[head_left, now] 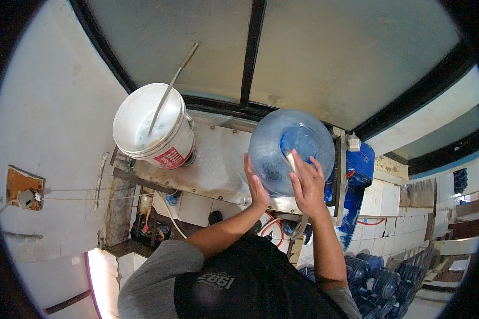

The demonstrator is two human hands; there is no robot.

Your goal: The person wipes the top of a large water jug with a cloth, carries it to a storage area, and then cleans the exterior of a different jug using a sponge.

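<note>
L hand (257, 186) was laid vs. the near-L side of a big translucent blue water jug (273, 149), fingers extended, only slightly apart, not wrapped round anything. R hand (307, 185) was on the jug's near-R part, fingers loosely spread & a bit bent, thumb apart; a slim pale piece (291, 161) lay along the index finger, tho couldn't tell if it was gripped or just touched. Jug sat at R end of a metal-topped bench (218, 159), near a dark-framed glass pane (346, 58), w/ a brighter blue round area on its upper face. Toward bench's L end: white plastic bucket (129, 119) w/ red label, some whitish-blue liquid inside, & a long thin stick (173, 82) leaning out over the rim. More blue water jugs (378, 282) were grouped lower R. Far L, a brown board (17, 181) was set in the wall.
</note>
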